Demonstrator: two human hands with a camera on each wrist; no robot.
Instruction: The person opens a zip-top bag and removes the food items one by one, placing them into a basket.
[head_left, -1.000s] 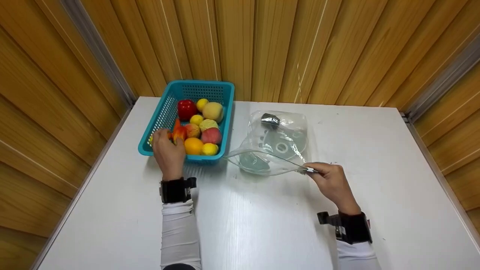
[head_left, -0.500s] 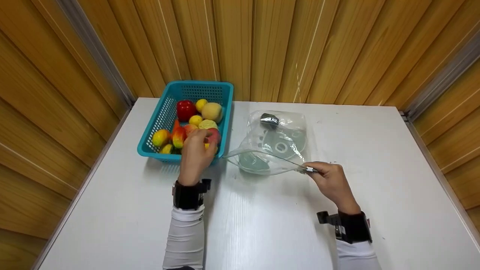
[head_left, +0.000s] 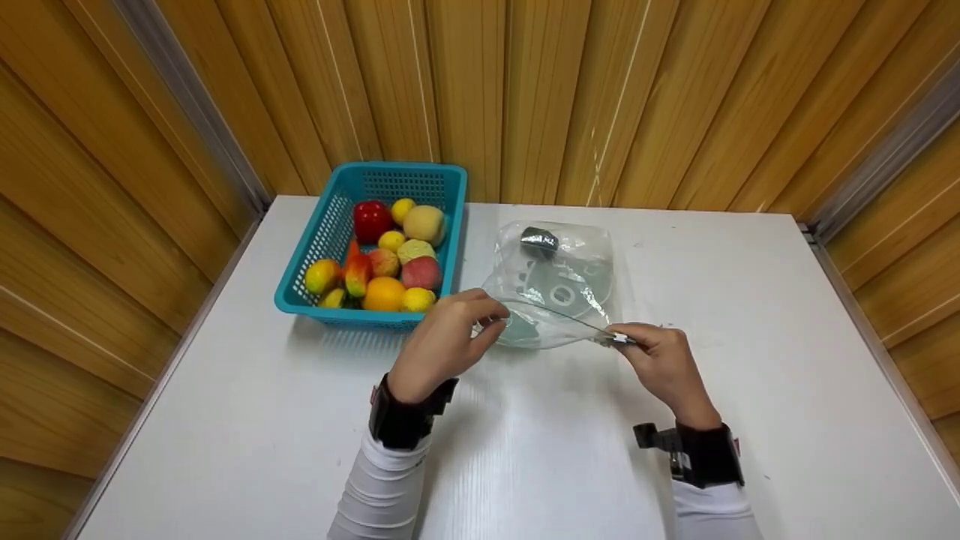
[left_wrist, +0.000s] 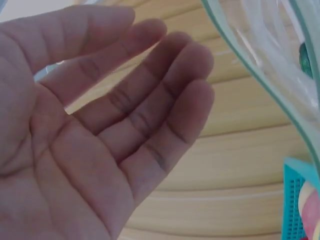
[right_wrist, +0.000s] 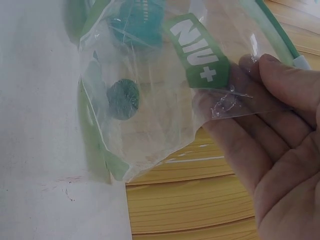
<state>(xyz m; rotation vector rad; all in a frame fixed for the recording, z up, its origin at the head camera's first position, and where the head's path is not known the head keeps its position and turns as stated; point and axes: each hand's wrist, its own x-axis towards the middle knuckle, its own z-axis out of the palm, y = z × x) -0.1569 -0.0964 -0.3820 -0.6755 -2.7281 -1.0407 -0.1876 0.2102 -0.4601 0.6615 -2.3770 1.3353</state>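
Note:
A clear zip bag (head_left: 551,281) with green print lies on the table, its mouth toward me and parted. Inside it, near the far end, sits a small dark green roundish thing (head_left: 540,240). With thumb and fingers my right hand (head_left: 664,367) pinches the right end of the bag's mouth, at the zip slider. My left hand (head_left: 454,337) is at the left end of the mouth and covers that corner. In the left wrist view its fingers (left_wrist: 170,120) bend loosely, the palm is bare, and the bag's green rim (left_wrist: 255,70) runs apart from them.
Left of the bag stands a teal plastic basket (head_left: 296,292) with several fruits and vegetables, among them an orange (head_left: 384,294), a red apple-like piece (head_left: 373,221) and a lemon (head_left: 418,300). Wood-slat walls (head_left: 480,97) enclose the white table (head_left: 525,450).
From over the basket's front left, my left hand has moved right to the bag's mouth, uncovering the fruits there. The right hand and bag have stayed in place.

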